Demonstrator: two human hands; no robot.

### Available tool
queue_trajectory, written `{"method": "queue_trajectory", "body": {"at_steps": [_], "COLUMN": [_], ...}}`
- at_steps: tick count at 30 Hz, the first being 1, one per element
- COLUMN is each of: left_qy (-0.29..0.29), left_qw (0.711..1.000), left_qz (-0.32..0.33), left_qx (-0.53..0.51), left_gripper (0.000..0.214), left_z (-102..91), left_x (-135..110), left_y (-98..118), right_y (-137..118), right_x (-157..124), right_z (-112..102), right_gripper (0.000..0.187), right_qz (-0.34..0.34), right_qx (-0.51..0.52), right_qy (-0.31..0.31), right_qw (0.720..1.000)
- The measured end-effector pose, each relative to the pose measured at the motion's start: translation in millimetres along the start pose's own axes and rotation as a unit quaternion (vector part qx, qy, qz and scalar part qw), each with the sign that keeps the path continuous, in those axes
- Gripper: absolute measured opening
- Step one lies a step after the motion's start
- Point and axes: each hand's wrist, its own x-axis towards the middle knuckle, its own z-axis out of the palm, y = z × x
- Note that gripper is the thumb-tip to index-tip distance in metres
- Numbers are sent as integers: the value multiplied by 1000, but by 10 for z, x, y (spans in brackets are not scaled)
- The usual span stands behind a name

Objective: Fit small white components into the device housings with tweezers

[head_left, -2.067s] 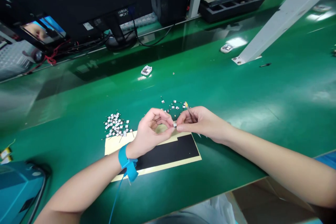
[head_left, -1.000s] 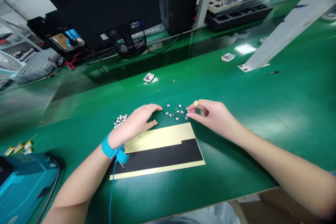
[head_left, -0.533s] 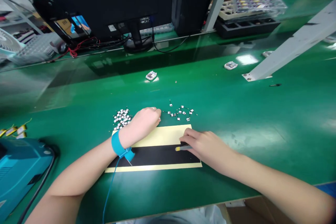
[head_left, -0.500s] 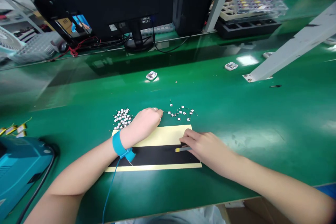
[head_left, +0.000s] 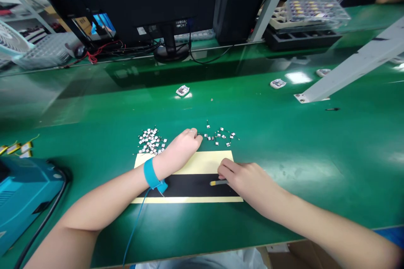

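My left hand (head_left: 181, 149), with a blue wrist strap (head_left: 151, 174), rests on the yellow part of a yellow-and-black sheet (head_left: 206, 162). Its fingers are curled and reach to the left edge of a scattered group of small white parts (head_left: 221, 135); what the fingertips hold is hidden. A denser pile of the same parts (head_left: 150, 143) lies just left of that hand. My right hand (head_left: 244, 176) lies on the black strip of the sheet, pinched on a thin tool with a yellow tip (head_left: 217, 183) that points left.
A teal machine (head_left: 23, 195) stands at the near left on the green bench (head_left: 315, 151). Small white modules (head_left: 182, 90) (head_left: 277, 83) lie further back. A monitor base (head_left: 170, 52), cables, trays (head_left: 312, 12) and a slanted white beam (head_left: 347, 71) line the far side.
Two seconds ago both hands pinched a small part together above the sheet. Since then my left hand went to the scattered parts and my right hand dropped onto the black strip with the tool.
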Motion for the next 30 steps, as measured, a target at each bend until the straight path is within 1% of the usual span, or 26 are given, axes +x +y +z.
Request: {"method": "queue_trajectory", "body": {"at_steps": [3,5,7,9,10,11,13,16,20,23,26,30], "left_qy": [50,82,149,222,250,268,294,321,343,348,351,342], "left_qw": [997,992,974,941,926,918,910,907,906,910,913,915], "left_qz": [-3,-3,4,17,27,39,69,108,142,154,165,178], "left_qx": [-58,-95,-171,-254,-280,-290,-285,-251,-203,-162,-130,-117], "left_gripper": [12,6,6,13,16,19,22,24,28,30,32,32], "left_z": [70,94,104,113,120,129,148,171,195,210,209,181], "left_x": [23,35,36,25,18,10,-2,-12,-19,-27,-34,-36], "left_y": [-34,-14,39,105,133,156,182,178,158,160,169,173], "right_y": [110,205,287,331,336,331,301,251,233,239,239,228], "right_x": [47,86,124,157,172,185,208,224,224,225,229,237], "right_z": [-21,-46,-71,-81,-78,-70,-44,-10,-3,-2,0,-6], "right_gripper": [11,3,9,18,22,24,28,29,28,27,26,22], "right_qz": [22,48,73,84,83,81,80,79,81,81,85,95], "right_qx": [108,194,285,373,414,449,502,554,598,615,624,628], "right_qy": [21,48,71,83,87,90,96,95,91,88,88,96], "right_qw": [994,979,953,920,902,885,856,823,792,779,772,766]}}
